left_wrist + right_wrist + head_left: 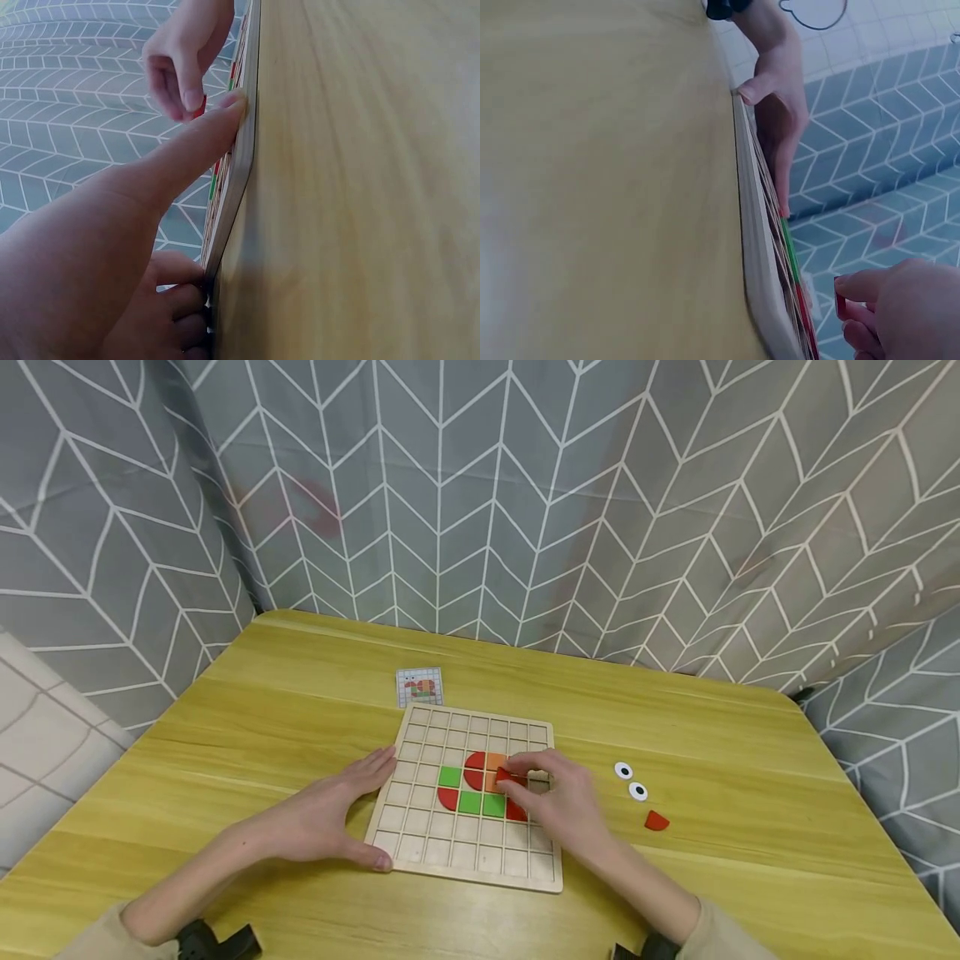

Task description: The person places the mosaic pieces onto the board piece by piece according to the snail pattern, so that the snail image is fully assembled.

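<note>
While a grey curtain (450, 510) with white zigzag lines hangs at twelve o'clock behind everything, a wood-grained table (300, 718) spreads in front of it. Next in size, and centre of the clock face, is the square wooden board (420, 846), lying on the table and divided by thin strips into cells. At nine o'clock, the left hand (330, 814) is spread wide with its fingers loosely extended, the thumb touching the board's corner toward eight o'clock and the fingertips at the left edge further up; it has hold of no piece. At three o'clock, the right hand (566, 802) reaches over the board, thumb and fingers closed together in a pinch on a red piece (504, 774), which the right wrist view shows raised clear of the surface. At eleven o'clock, just beyond the board, lies a picture card (419, 686) printed with a coloured figure on a grid. Within the middle cells sit three green squares (450, 777), orange squares (497, 762) and red rounded pieces (475, 779), some partly hidden by the right hand. Smallest, at three o'clock and off the board, are a loose red wedge (657, 821) and, near it toward eleven o'clock, two round eyes (637, 791).
</note>
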{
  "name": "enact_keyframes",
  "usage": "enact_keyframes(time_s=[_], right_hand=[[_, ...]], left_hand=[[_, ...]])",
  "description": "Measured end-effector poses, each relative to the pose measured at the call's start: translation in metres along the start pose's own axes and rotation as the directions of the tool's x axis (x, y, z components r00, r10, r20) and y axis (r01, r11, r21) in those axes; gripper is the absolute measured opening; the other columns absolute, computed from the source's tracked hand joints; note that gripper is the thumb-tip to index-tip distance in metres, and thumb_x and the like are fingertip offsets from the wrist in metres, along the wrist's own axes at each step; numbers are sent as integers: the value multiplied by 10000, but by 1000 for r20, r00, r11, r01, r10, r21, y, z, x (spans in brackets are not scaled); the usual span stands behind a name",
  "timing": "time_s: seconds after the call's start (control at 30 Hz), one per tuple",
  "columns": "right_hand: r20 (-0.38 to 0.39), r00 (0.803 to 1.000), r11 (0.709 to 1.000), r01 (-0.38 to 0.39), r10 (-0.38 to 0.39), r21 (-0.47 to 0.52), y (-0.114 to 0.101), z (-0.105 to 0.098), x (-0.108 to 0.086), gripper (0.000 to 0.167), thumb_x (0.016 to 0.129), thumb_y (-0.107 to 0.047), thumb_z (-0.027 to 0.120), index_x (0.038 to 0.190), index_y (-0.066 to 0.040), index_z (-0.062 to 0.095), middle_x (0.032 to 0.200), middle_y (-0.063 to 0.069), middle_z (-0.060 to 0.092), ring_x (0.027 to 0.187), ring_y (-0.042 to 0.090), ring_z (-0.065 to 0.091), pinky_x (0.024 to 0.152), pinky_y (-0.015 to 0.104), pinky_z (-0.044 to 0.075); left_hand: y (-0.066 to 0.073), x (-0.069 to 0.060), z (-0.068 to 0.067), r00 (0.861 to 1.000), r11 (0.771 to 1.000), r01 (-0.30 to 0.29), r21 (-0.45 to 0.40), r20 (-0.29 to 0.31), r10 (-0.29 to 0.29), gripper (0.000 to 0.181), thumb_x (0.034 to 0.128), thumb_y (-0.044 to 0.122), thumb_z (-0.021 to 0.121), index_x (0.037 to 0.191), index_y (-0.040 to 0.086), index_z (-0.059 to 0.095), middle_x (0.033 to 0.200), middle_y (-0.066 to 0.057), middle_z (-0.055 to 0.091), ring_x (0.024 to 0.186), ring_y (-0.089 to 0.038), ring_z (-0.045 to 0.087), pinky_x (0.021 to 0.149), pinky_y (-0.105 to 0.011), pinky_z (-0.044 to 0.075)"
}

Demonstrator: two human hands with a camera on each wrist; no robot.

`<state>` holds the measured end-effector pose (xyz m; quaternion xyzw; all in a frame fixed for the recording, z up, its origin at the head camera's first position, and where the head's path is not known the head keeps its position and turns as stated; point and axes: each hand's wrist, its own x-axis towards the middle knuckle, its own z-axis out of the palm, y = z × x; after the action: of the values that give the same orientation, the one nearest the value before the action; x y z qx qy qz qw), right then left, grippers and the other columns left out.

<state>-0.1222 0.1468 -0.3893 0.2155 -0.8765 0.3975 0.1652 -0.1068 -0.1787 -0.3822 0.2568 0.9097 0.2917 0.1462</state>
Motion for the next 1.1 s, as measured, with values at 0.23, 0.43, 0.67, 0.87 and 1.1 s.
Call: enact_keyframes(time_s=[0.23, 0.43, 0.67, 0.87, 1.1], right_hand=[[64, 998, 1000, -11, 10, 11, -11, 21, 18, 194, 777, -123, 860, 951, -120, 774, 894, -21, 756, 808, 108, 682, 683, 247, 564], [115, 993, 994, -43, 32, 98, -16, 33, 26, 152, 795, -89, 839, 926, -97, 761, 865, -12, 745, 815, 114, 688, 708, 217, 566], [129, 991, 999, -33, 27, 41, -20, 42, 36, 125, 812, -114, 830, 910, -115, 754, 803, -47, 709, 674, 57, 576, 605, 192, 489], [138, 990, 999, -30, 31, -9, -21, 49, 42, 129, 829, -126, 819, 937, -99, 754, 816, -20, 712, 701, 88, 601, 626, 205, 489], [143, 990, 999, -12, 18, -40, -20, 55, 44, 147, 844, -140, 807, 971, -89, 755, 864, 7, 723, 766, 132, 645, 673, 216, 513]], left_hand=[[0, 0, 0, 1000, 1000, 3, -4, -1, -3, 1271, 664, 760, 738, 1578, 29, 241, 1683, -95, 99, 1527, -389, 136, 1171, -647, 223], [1, -1, 0, 1000, 1000, -1, -3, -2, 1, 1268, 667, 759, 737, 1575, 25, 246, 1682, -102, 103, 1526, -391, 138, 1171, -644, 228], [0, -1, -1, 1000, 1000, -5, -5, 1, 5, 1263, 673, 759, 735, 1579, 32, 239, 1681, -105, 106, 1526, -387, 146, 1172, -634, 240], [0, -1, -1, 1000, 1000, -10, -8, 0, 10, 1260, 676, 759, 733, 1576, 26, 243, 1681, -103, 107, 1526, -387, 145, 1171, -635, 243], [0, -1, -1, 1000, 1000, -4, -11, 1, 4, 1259, 673, 757, 738, 1575, 27, 250, 1682, -98, 109, 1527, -385, 142, 1171, -638, 240]])
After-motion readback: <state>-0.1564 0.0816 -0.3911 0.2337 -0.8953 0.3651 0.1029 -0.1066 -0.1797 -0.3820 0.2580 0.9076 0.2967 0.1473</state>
